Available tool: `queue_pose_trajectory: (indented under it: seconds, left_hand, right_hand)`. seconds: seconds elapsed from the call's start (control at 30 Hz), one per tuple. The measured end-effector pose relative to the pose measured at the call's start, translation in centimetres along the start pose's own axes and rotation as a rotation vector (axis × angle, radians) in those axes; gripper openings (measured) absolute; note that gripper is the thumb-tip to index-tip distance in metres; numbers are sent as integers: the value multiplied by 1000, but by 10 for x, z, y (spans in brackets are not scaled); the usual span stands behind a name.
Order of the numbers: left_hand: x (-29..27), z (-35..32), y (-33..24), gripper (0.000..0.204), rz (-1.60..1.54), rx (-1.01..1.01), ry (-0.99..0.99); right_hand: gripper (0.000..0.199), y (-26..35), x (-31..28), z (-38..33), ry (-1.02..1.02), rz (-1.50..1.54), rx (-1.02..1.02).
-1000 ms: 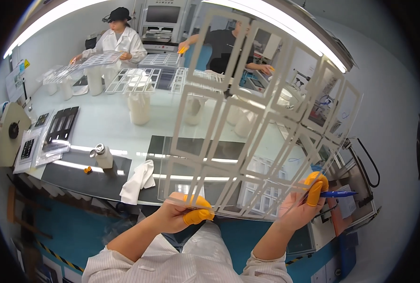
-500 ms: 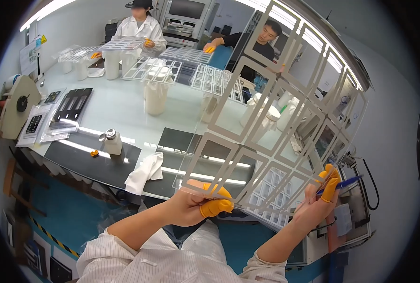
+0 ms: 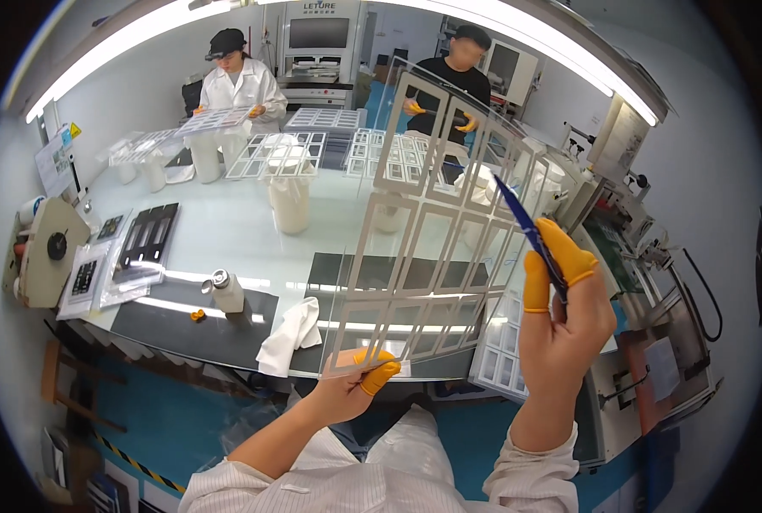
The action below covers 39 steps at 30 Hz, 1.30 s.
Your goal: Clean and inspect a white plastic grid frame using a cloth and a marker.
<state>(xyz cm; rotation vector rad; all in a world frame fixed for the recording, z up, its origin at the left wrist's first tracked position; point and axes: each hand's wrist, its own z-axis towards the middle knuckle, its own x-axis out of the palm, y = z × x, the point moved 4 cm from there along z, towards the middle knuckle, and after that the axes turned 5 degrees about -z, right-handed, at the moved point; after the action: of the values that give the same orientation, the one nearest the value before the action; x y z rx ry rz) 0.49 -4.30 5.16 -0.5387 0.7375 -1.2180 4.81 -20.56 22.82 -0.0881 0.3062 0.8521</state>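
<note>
A large clear panel (image 3: pixel 415 202) printed with rows of grey rectangular frames stands tilted upright in front of me. My left hand (image 3: pixel 359 376) pinches its lower left edge between thumb and fingers. Orange finger cots cover those fingertips. Raised at the panel's right side, my right hand (image 3: pixel 564 303) holds pointed blue tweezers (image 3: pixel 524 224) between its orange-covered thumb and finger. The tweezers' tip points up and left, in front of the panel. Whether the tip touches the panel, I cannot tell.
A dispenser bottle (image 3: pixel 225 292), an orange finger cot (image 3: pixel 198 315) and a white cloth (image 3: pixel 288 340) lie near the table's front. Further back, similar panels (image 3: pixel 276 156) rest on white-covered containers (image 3: pixel 289 205). More panels (image 3: pixel 502 346) are stacked beside my right arm. Two people work across the table.
My right hand has come off the panel's right edge and risen, turning the tweezers upward. The panel has swung lower and more upright in my left hand. The view has shifted.
</note>
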Motion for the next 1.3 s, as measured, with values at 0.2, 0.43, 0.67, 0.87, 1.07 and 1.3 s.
queue_pose_trajectory:
  seconds: [0.2,0.43,0.67,0.87,1.07,1.3]
  left_hand:
    - [1,3,-2,6,136,-25,6]
    - [-2,0,6,7,178,4,47]
    - [-2,-3,10,9,-79,-53,-54]
    - [-9,-4,14,16,-597,-263,-195]
    - [-38,35,4,16,-1134,-176,-363]
    - [-55,61,-11,26,-1369,-132,-307]
  right_hand:
    - [19,9,8,4,156,-178,-76]
    - [20,9,7,3,183,-97,-108]
    - [16,1,-12,-3,66,41,102]
    - [19,-30,-13,-36,-132,396,446]
    - [24,-15,1,-93,198,588,404]
    - [22,12,45,-128,428,698,366]
